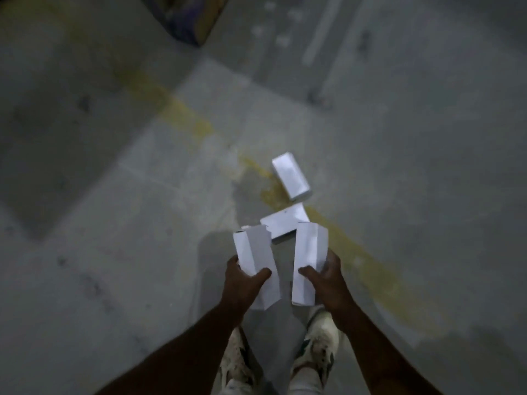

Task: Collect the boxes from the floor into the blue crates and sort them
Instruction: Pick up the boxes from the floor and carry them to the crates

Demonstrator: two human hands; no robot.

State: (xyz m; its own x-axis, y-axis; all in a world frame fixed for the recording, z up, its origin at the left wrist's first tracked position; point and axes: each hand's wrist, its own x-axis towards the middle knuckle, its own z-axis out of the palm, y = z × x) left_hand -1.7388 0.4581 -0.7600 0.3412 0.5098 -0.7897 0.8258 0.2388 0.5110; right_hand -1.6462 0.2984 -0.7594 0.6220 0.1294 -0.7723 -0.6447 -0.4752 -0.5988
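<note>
Left hand (242, 280): grip closed round one white box (255, 260), held upright, long axis pointing away from the person. Right hand (325, 277): grip closed round a second white box (309, 260), likewise. On the concrete floor (114, 223), just ahead of both: a near box (283, 222) lying crosswise and a far box (291, 175) angled beyond, both likelier nearer the right hand; no blue crate in view.

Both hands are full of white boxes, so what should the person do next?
Probably carry them to a crate first. The left hand grips one box and the right hand grips another, so neither can pick up the two boxes on the floor. No blue crate shows here.
</note>
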